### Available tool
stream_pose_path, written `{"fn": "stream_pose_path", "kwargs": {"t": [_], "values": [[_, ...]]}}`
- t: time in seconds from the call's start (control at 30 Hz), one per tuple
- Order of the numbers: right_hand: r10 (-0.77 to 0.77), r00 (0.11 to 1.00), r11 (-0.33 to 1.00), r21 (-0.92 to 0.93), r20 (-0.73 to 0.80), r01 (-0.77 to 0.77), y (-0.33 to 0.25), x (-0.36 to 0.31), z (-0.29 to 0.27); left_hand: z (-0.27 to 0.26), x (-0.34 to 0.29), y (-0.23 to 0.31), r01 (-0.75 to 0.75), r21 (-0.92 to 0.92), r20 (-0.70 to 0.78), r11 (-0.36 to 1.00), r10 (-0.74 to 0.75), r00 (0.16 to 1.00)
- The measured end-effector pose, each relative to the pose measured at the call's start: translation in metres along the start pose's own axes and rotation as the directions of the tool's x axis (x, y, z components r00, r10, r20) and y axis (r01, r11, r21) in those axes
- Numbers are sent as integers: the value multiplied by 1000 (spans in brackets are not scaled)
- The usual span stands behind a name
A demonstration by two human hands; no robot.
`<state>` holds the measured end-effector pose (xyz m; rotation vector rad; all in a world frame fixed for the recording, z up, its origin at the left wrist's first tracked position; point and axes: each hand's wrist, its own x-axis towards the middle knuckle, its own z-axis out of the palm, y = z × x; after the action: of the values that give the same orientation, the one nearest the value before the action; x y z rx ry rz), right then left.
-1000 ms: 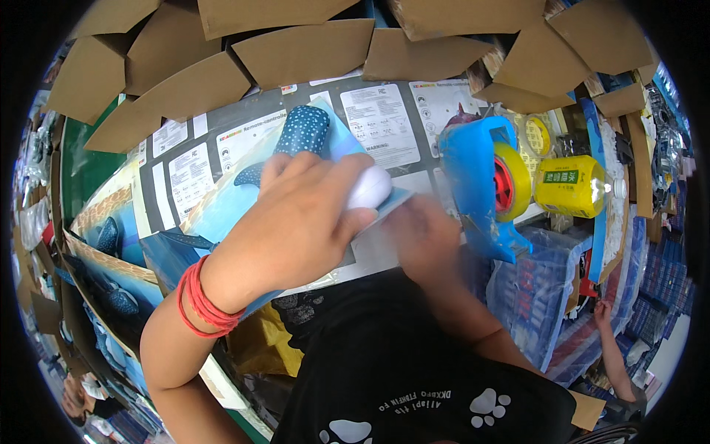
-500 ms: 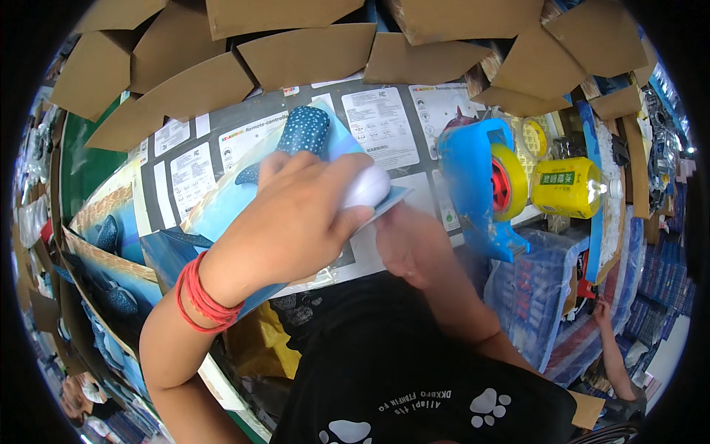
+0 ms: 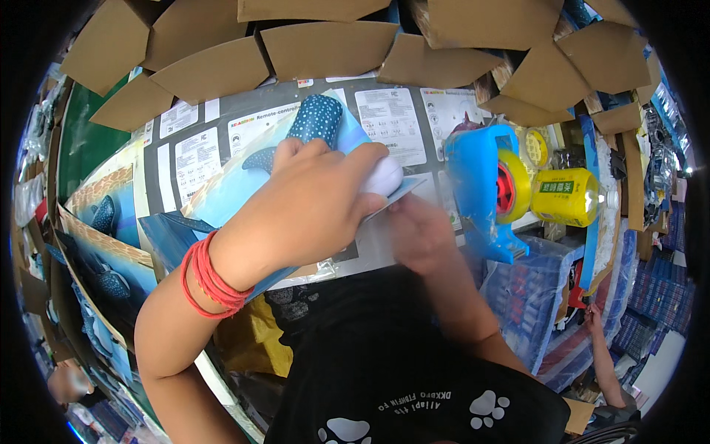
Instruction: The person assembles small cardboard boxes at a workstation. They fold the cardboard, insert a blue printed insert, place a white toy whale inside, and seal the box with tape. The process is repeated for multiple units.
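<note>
packaging (image 3: 355,133) of thin, smooth, light-blue printed card lies at a slant near the middle of the work area, under the left grip (image 3: 318,196). that grip is curled down over it, forefinger and thumb pinching a white rounded piece (image 3: 386,177), which looks smooth, hard and egg-like at its visible end. beyond the knuckles shows a dark-blue spotted shape (image 3: 319,117), round-ended and peppered with pale dots; whether it is printed or solid cannot be told. the right grip (image 3: 421,229) is blurred beside the card's near right corner, fingers drawn inward; what they hold, if anything, cannot be told.

soft red bands (image 3: 211,277) loop the left wrist. beneath the card spreads a flat grey printed sheet (image 3: 435,176) with white rectangular panels. to the right stands a tape dispenser (image 3: 466,177) of glossy blue plastic, its toothed end low, carrying a thick roll of yellow tape (image 3: 523,185) on a red core. just beside it lies a clear plastic bottle (image 3: 566,197) with a yellow label.

matte brown cardboard flaps (image 3: 325,52) fan out angularly along the far side. at left sit printed boxes (image 3: 111,277) with blue, spotted pictures; at lower right, wrinkled transparent plastic wrap (image 3: 521,296) covers blue packs.
</note>
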<state>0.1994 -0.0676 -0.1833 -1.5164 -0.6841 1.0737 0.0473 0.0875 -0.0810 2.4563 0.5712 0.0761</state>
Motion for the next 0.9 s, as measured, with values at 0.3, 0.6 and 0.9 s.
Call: {"fn": "stream_pose_path", "kwargs": {"t": [0.3, 0.6, 0.9], "values": [[-484, 875, 700, -613, -28, 367, -19, -1, 6, -2, 2, 2, 43, -2, 38, 999, -43, 998], [-53, 989, 958, 273, -139, 89, -3, 0, 18, 2, 2, -4, 19, -28, -11, 999, -20, 1000], [-72, 997, 963, -263, -16, 65, -13, 8, 1, 2, 0, -3, 34, -23, -17, 999, -34, 999]]}}
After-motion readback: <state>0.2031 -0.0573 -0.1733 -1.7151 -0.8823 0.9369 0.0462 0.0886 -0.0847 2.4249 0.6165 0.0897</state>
